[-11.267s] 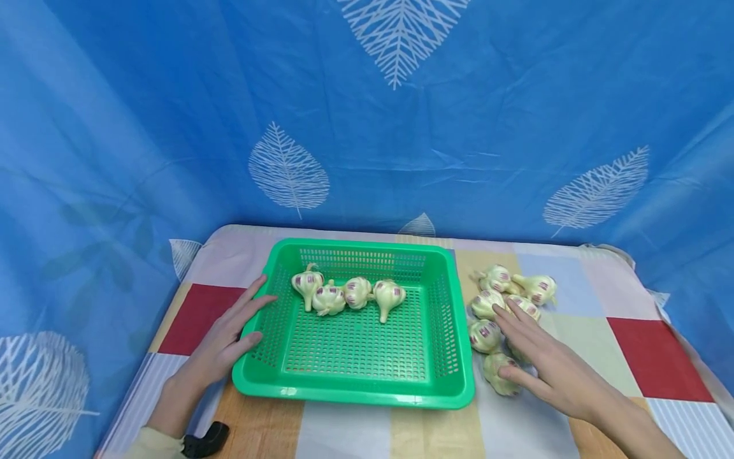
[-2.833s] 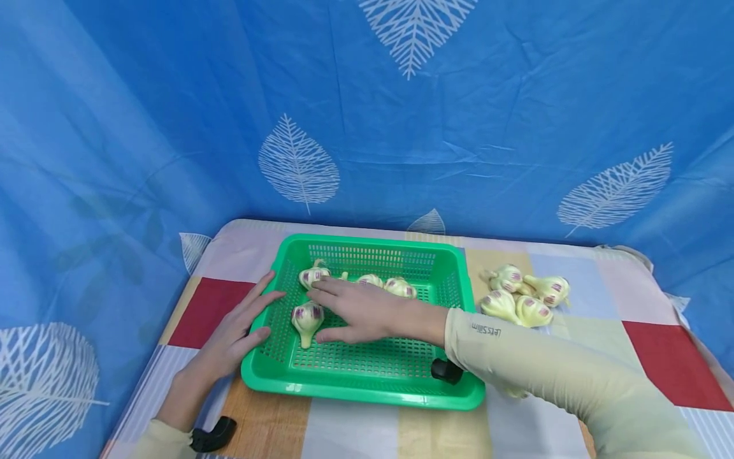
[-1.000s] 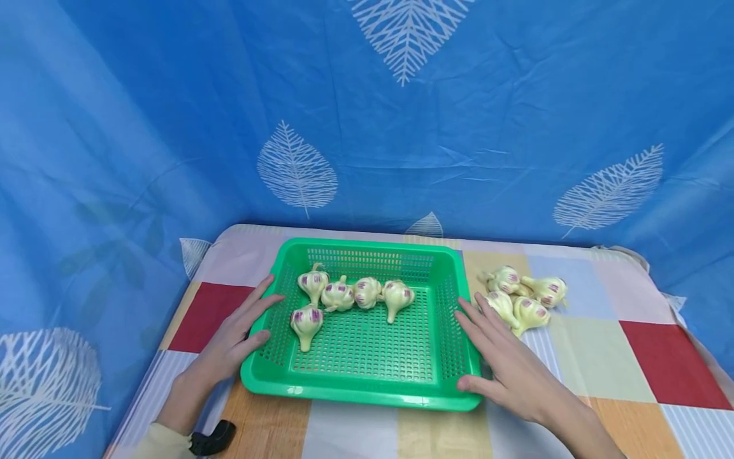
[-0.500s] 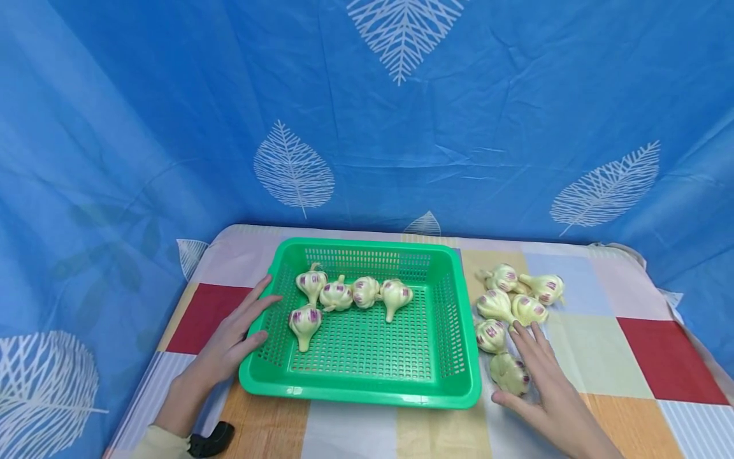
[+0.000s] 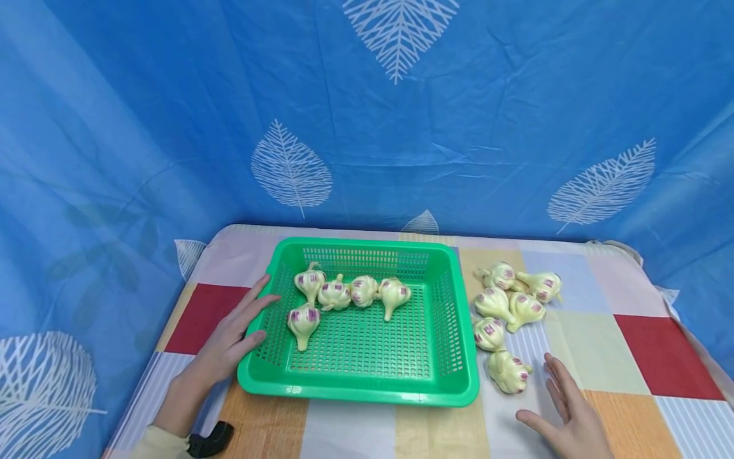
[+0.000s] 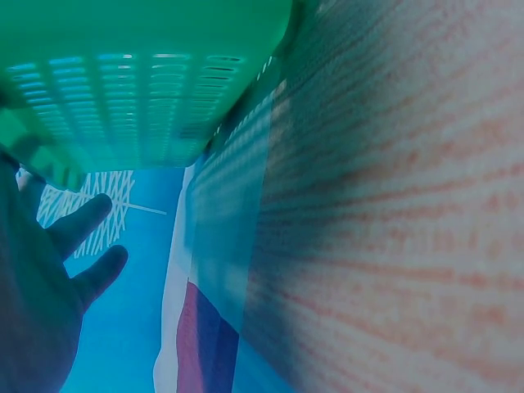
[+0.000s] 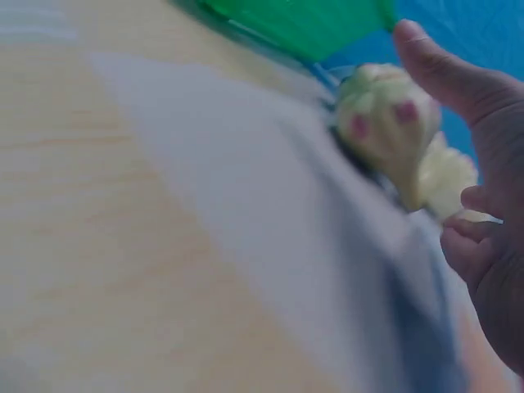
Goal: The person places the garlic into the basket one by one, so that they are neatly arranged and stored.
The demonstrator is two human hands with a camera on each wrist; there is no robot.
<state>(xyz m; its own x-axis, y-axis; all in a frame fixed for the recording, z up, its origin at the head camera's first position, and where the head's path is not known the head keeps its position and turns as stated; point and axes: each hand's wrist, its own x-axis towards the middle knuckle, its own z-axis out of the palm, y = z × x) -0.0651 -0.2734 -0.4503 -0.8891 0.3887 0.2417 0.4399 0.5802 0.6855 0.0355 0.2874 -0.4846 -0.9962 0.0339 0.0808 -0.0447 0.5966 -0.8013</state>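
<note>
Hanging empty with thumb and fingers parted, the right hand (image 5: 579, 424) is nearest a garlic bulb (image 5: 508, 371) ahead and leftward, its neck pointed away from the basket (image 5: 355, 393); the left hand (image 5: 221, 349), fingers spread, is held at the rim. Purple-streaked, rounded bulbs (image 5: 334, 295) are grouped inside and beside the perforated plastic basket on the cloth-covered desk (image 5: 346, 433).

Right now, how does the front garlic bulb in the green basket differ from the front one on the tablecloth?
The basket bulb lies inside the green basket; the tablecloth bulb lies outside it, to its right. The basket bulb's stem points toward the near rim; the tablecloth bulb's stub points right. Both are pale with purple marks, and neither is held.
</note>
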